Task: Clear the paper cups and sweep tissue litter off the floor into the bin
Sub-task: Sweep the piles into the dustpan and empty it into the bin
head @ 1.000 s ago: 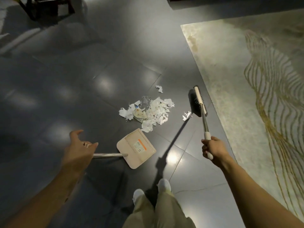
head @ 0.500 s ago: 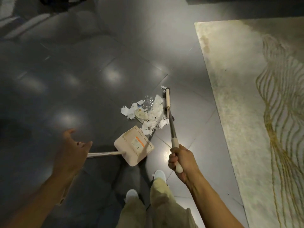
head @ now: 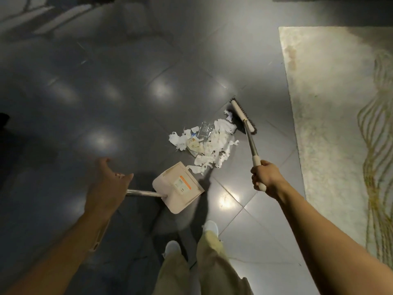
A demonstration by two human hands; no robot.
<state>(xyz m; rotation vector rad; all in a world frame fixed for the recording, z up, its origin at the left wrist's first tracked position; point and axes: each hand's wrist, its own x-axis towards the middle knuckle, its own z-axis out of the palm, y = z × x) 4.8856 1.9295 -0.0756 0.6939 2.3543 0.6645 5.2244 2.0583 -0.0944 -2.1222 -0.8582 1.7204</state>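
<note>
A heap of torn white tissue litter [head: 209,145] lies on the dark tiled floor, with a crumpled clear plastic piece [head: 205,129] on its far side. My right hand [head: 264,176] grips the cream handle of a broom; the broom head [head: 242,116] rests on the floor at the heap's far right edge, touching the tissue. My left hand [head: 106,186] holds the metal handle of a beige dustpan [head: 177,186], which sits on the floor just in front of the heap, its lip next to the nearest tissue scrap. No paper cups or bin are in view.
A pale rug with gold wavy lines [head: 340,124] covers the floor on the right, its edge close to the broom. My two feet in white shoes [head: 191,237] stand right behind the dustpan. Dark glossy tiles [head: 95,103] stretch to the left and ahead.
The broom swept leftward into the heap, gathering the stray scraps, then moved back to the heap's far right side. The dustpan and my left hand have barely moved.
</note>
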